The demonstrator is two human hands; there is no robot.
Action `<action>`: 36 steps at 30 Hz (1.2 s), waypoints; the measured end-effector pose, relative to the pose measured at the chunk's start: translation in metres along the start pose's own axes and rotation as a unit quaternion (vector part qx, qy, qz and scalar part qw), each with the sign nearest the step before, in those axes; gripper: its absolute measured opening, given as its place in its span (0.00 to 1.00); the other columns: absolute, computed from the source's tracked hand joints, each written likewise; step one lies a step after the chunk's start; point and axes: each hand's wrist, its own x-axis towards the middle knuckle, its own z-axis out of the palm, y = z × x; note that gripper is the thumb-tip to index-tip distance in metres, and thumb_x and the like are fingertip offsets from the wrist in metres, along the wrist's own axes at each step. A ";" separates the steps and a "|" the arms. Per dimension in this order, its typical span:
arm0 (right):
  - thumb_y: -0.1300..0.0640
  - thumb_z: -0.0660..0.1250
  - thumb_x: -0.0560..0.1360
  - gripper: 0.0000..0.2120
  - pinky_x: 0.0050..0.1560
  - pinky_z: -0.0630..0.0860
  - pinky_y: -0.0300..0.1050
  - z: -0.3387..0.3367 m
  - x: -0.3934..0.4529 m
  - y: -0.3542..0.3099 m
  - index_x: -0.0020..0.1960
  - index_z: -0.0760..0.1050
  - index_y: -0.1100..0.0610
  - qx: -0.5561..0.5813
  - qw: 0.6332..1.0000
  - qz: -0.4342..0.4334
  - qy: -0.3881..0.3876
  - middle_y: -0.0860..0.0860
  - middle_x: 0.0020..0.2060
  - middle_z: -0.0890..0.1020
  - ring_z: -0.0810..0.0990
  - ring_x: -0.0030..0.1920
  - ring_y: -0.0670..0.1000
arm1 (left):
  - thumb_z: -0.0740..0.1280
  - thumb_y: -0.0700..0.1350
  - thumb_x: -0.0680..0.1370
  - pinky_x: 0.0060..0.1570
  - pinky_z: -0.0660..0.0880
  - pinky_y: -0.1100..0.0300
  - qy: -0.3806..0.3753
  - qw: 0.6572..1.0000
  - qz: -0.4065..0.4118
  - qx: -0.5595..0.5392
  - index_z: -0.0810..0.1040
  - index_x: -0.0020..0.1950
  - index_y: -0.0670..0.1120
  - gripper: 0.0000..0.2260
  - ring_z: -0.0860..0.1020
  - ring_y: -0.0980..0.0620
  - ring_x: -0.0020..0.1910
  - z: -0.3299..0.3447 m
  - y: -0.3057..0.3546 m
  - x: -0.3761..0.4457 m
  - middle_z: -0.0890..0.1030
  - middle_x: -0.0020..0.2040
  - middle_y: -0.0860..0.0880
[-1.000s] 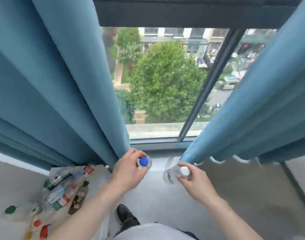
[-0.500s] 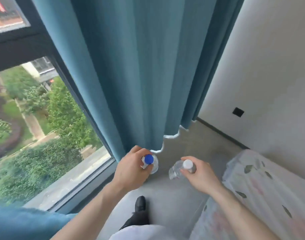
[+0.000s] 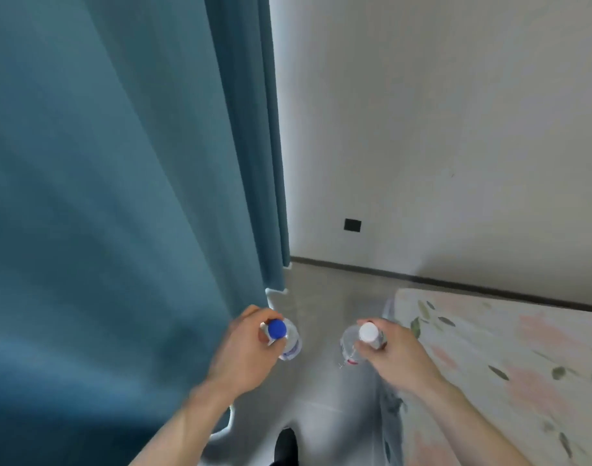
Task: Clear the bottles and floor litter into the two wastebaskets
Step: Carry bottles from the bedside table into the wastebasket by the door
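**A bottle in each hand**

We see a dark shoe (image 3: 287, 445) on the grey floor (image 3: 325, 391) below the hands. Our left hand (image 3: 246, 356) grips a blue-capped bottle (image 3: 285, 338); our right hand (image 3: 393, 353) grips a white-capped bottle (image 3: 357, 341). A floral bed (image 3: 509, 371) lies right of the hands, a teal curtain (image 3: 120, 196) hangs left, and the wall (image 3: 439, 129) with a black socket (image 3: 352, 225) stands beyond.

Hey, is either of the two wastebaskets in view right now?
No: only the teal curtain, white wall, floral bed cover and grey floor show around the hands.
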 end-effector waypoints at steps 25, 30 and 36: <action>0.41 0.71 0.73 0.19 0.49 0.76 0.40 -0.189 0.280 0.074 0.63 0.78 0.41 0.058 0.980 0.148 0.115 0.39 0.53 0.82 0.82 0.48 0.43 | 0.74 0.55 0.71 0.46 0.81 0.55 -0.132 0.983 0.127 -0.001 0.78 0.49 0.63 0.09 0.81 0.61 0.44 0.084 0.190 0.412 0.77 0.52 0.63; 0.39 0.70 0.72 0.20 0.55 0.78 0.44 -0.231 0.340 0.085 0.63 0.77 0.40 0.057 0.975 0.167 0.133 0.39 0.56 0.82 0.81 0.52 0.45 | 0.75 0.52 0.73 0.47 0.81 0.57 -0.165 0.975 0.151 0.013 0.77 0.52 0.63 0.11 0.81 0.62 0.44 0.103 0.222 0.479 0.77 0.52 0.64; 0.43 0.70 0.73 0.18 0.55 0.78 0.42 -0.261 0.405 0.102 0.62 0.77 0.39 0.094 0.958 0.213 0.170 0.38 0.55 0.82 0.80 0.53 0.43 | 0.74 0.51 0.73 0.46 0.81 0.57 -0.223 0.955 0.197 0.019 0.79 0.51 0.62 0.10 0.81 0.62 0.44 0.134 0.267 0.581 0.77 0.52 0.63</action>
